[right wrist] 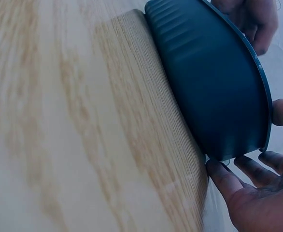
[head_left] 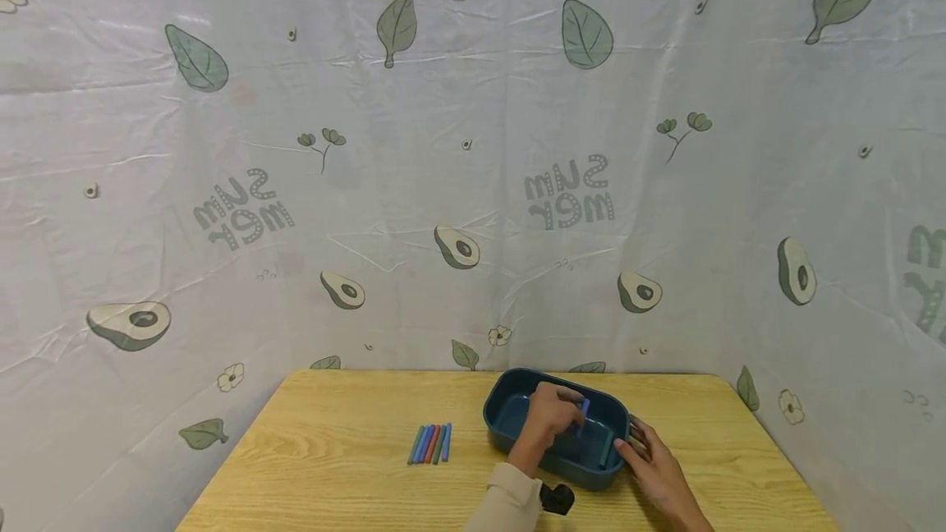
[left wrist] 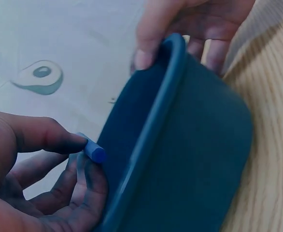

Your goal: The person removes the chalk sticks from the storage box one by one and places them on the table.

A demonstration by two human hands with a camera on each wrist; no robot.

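Note:
My left hand [head_left: 548, 415] is over the inside of a dark teal rectangular basin [head_left: 510, 446]. Between its thumb and fingers it pinches a blue chalk stick [left wrist: 94, 150], whose round end faces the camera in the left wrist view. Dark dust marks the fingertips. My right hand [head_left: 659, 470] holds the basin's right end, the thumb at the rim and the fingers along the outer wall; the right wrist view shows its fingers low on that wall. A dark green chalk stick [head_left: 607, 450] lies in the basin near this end.
Left of the basin, several chalk sticks [head_left: 430, 443] in blue, green and red lie side by side on the wooden table [head_left: 332, 425]. A pale printed curtain [head_left: 399, 187] rises behind the table and at both sides.

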